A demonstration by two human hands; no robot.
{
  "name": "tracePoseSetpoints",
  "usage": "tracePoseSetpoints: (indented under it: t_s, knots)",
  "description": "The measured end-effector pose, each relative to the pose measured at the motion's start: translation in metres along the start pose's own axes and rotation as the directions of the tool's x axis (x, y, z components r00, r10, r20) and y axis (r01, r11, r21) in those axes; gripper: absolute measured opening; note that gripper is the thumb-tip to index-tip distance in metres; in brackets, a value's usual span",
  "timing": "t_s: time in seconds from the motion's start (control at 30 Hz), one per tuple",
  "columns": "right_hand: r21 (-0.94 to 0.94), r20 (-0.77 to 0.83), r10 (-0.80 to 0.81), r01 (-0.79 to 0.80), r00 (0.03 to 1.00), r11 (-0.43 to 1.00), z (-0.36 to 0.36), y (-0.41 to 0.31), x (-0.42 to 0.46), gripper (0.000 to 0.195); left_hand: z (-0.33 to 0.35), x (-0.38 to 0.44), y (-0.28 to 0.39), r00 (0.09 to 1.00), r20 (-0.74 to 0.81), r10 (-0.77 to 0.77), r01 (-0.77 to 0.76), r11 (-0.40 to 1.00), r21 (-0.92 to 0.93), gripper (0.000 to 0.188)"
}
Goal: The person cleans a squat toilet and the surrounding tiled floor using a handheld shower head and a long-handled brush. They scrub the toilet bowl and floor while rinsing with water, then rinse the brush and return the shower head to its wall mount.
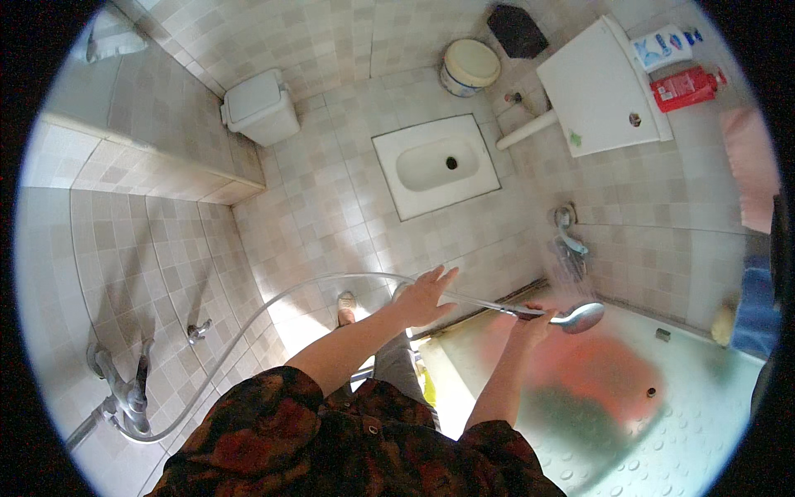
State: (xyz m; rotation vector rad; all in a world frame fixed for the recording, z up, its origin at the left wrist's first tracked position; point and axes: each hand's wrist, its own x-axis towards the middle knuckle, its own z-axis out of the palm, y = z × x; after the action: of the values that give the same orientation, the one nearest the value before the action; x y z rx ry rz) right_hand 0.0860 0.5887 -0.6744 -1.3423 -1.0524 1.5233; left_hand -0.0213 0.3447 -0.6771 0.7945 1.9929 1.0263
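Note:
My right hand (533, 324) grips the handle of a chrome shower head (584, 317), held over a pale bathtub (702, 397). Streaks of water show between the shower head and the wall beside it. From the handle, a clear flexible hose (267, 304) arcs leftward to a chrome mixer tap (131, 404) on the tiled wall. Beside the hose, my left hand (428, 296) is spread with nothing in it. A blurred red patch (596, 366) and a dark patch (571, 416) show in the tub; what they are I cannot tell.
A white squat toilet (407, 169) is set in the tiled floor. Around it are a lidded bin (261, 105), a lidded bucket (470, 67) and a washbasin (602, 87). Another tap (566, 227) juts from the right wall. A red bottle (686, 88) stands by the basin.

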Motion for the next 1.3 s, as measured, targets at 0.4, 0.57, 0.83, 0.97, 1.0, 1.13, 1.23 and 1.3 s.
tracePoseSetpoints:
  t_s: [0.4,0.57,0.83,0.97,1.0,1.13,1.23,1.3]
  knots:
    - [-0.521,0.357,0.072,0.135,0.931,0.843,0.025,0.008,-0.083,0.023,-0.001,-0.038,-0.025,0.987,-0.064,-0.145,0.141,0.988,-0.066,0.069]
    - [-0.594,0.599,0.191,0.272,0.778,0.757,0.046,0.056,-0.143,0.02,0.022,-0.039,-0.056,0.94,-0.177,-0.292,0.246,0.939,-0.242,0.054]
    - [-0.334,0.942,0.248,0.685,0.225,0.647,0.1,0.073,-0.25,0.031,-0.036,-0.105,-0.1,0.748,-0.204,-0.631,-0.308,-0.058,-0.95,0.034]
    - [-0.19,0.973,0.226,0.715,0.046,0.673,0.093,0.066,-0.275,0.027,-0.051,-0.132,-0.144,0.663,-0.346,-0.664,-0.439,0.031,-0.898,0.027]
    - [-0.2,0.971,0.23,0.729,0.06,0.655,0.089,0.066,-0.273,0.027,-0.063,-0.126,-0.11,0.624,-0.356,-0.695,-0.529,-0.041,-0.848,0.024]
    - [-0.29,0.951,0.262,0.767,0.165,0.572,0.076,0.06,-0.267,0.027,-0.074,-0.126,-0.089,0.659,-0.28,-0.698,-0.38,0.012,-0.925,0.022]
    - [-0.384,0.919,0.152,0.738,0.364,0.555,0.057,0.071,-0.251,0.025,-0.068,-0.134,-0.097,0.675,-0.233,-0.7,-0.318,0.008,-0.948,0.024]
    - [-0.51,0.857,0.174,0.75,0.485,0.421,0.04,0.069,-0.234,0.026,-0.065,-0.142,-0.091,0.678,-0.194,-0.709,-0.224,0.052,-0.973,0.022]
